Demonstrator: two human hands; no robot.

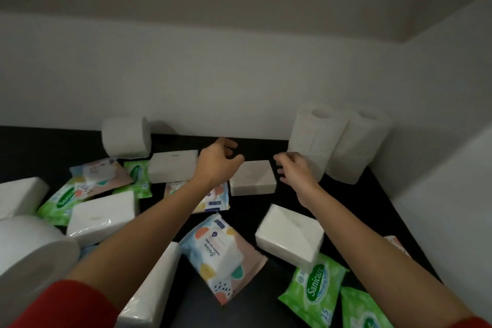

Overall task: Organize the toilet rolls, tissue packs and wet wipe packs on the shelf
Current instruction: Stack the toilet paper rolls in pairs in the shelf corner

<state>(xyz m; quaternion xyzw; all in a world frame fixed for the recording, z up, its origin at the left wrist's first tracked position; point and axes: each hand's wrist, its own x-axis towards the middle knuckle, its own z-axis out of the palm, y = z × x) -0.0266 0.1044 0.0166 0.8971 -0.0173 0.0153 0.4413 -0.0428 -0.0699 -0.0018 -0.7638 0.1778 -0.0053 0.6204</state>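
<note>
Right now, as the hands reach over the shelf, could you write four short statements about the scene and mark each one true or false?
1. The left hand grips a green wet wipe pack. False: its fingers are loosely curled and hold nothing.
2. The toilet roll at the back left lies on its side. True.
3. The shelf has a white surface. False: it is black; only the wall behind it is white.
4. Two tall rolls stand upright in the back right corner. True.
</note>
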